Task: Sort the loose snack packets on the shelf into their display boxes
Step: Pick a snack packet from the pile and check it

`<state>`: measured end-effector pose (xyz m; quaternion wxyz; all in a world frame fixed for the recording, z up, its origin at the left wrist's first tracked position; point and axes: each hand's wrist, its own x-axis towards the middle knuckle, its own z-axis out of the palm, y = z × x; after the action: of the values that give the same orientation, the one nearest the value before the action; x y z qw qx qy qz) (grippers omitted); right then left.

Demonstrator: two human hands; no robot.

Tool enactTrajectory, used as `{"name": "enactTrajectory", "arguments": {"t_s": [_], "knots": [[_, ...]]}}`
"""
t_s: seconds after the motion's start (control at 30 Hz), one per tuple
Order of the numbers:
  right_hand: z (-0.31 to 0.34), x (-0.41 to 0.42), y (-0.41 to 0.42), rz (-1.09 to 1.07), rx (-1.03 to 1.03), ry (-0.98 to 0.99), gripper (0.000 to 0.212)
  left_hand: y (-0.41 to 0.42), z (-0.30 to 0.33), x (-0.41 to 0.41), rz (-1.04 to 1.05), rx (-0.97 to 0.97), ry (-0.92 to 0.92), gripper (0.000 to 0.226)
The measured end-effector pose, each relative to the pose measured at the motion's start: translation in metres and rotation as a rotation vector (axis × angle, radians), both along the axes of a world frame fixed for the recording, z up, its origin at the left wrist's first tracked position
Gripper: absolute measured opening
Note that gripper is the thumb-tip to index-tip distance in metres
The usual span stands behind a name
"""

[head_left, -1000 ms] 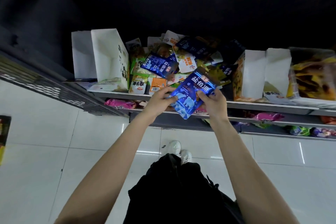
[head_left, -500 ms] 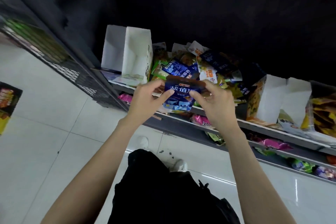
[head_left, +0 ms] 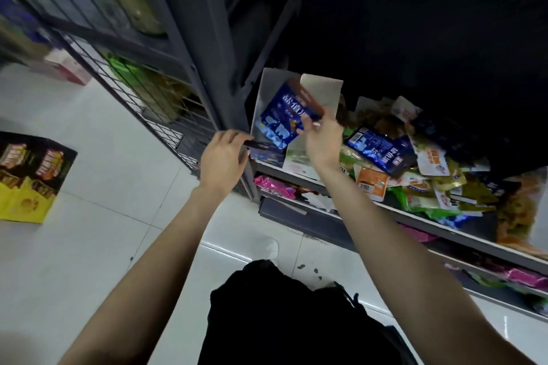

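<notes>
My right hand (head_left: 321, 136) pinches a blue snack packet (head_left: 281, 118) by its right edge and holds it tilted inside the open top of a white display box (head_left: 321, 89) at the shelf's left end. My left hand (head_left: 222, 154) pinches the dark blue front flap (head_left: 267, 154) of that box. To the right, a heap of loose packets (head_left: 430, 181) covers the shelf, with a second blue packet (head_left: 379, 151) lying on top. The box's inside is mostly hidden by the held packet.
A wire-mesh rack (head_left: 142, 98) and a dark upright post (head_left: 207, 47) stand just left of the box. A yellow and black carton (head_left: 26, 178) sits on the white tiled floor. Pink packets (head_left: 272, 184) lie on the lower shelf. My shoe (head_left: 272, 247) is below.
The blue packet went left and up from in front of the heap into the white box. My left hand let go of it and took the box's front flap. The view swung left.
</notes>
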<state>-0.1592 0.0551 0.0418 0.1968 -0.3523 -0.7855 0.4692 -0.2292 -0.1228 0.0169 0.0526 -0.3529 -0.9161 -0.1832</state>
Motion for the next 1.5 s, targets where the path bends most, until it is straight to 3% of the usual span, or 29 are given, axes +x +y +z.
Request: {"name": "enactTrajectory", "arguments": {"t_s": [0.17, 0.37, 0.53, 0.67, 0.83, 0.97, 1.07, 1.13, 1.2, 1.3, 1.4, 1.5], "knots": [[-0.020, -0.010, -0.012, 0.197, 0.237, -0.178, 0.021, 0.001, -0.004, -0.005, -0.072, 0.043, -0.031, 0.015], [-0.033, -0.006, 0.000, 0.484, 0.649, -0.259, 0.026, -0.001, -0.013, -0.008, -0.092, 0.084, -0.042, 0.016], [-0.037, -0.003, -0.001, 0.588, 0.636, -0.399, 0.033, -0.002, -0.009, -0.006, -0.066, 0.096, -0.017, 0.012], [-0.031, 0.015, -0.002, 0.539, 0.525, -0.225, 0.037, -0.003, 0.013, 0.007, -0.062, 0.203, -0.001, 0.011], [-0.023, 0.079, 0.031, 0.123, 0.500, -0.052, 0.031, 0.025, 0.047, 0.036, -0.252, 0.408, -0.185, 0.013], [-0.048, 0.137, 0.081, -0.081, 0.646, -0.289, 0.032, 0.079, 0.053, 0.068, -0.431, 0.278, -0.449, 0.021], [-0.068, 0.160, 0.114, 0.019, 0.616, -0.601, 0.059, 0.133, 0.036, 0.091, -0.498, 0.108, -0.490, 0.033], [-0.076, 0.163, 0.133, 0.083, 0.602, -0.659, 0.068, 0.168, 0.019, 0.102, -0.487, 0.025, -0.503, 0.039], [-0.079, 0.164, 0.149, 0.130, 0.677, -0.619, 0.056, 0.197, 0.003, 0.110, -0.457, -0.050, -0.505, 0.045], [-0.083, 0.169, 0.167, 0.204, 0.863, -0.490, 0.023, 0.227, -0.014, 0.122, -0.420, -0.149, -0.479, 0.054], [-0.075, 0.169, 0.175, 0.231, 0.922, -0.254, 0.011, 0.240, -0.026, 0.125, -0.400, -0.189, -0.450, 0.056], [-0.042, 0.165, 0.167, 0.139, 0.890, -0.011, 0.009, 0.240, -0.020, 0.126, -0.353, 0.005, -0.305, 0.031]]}}
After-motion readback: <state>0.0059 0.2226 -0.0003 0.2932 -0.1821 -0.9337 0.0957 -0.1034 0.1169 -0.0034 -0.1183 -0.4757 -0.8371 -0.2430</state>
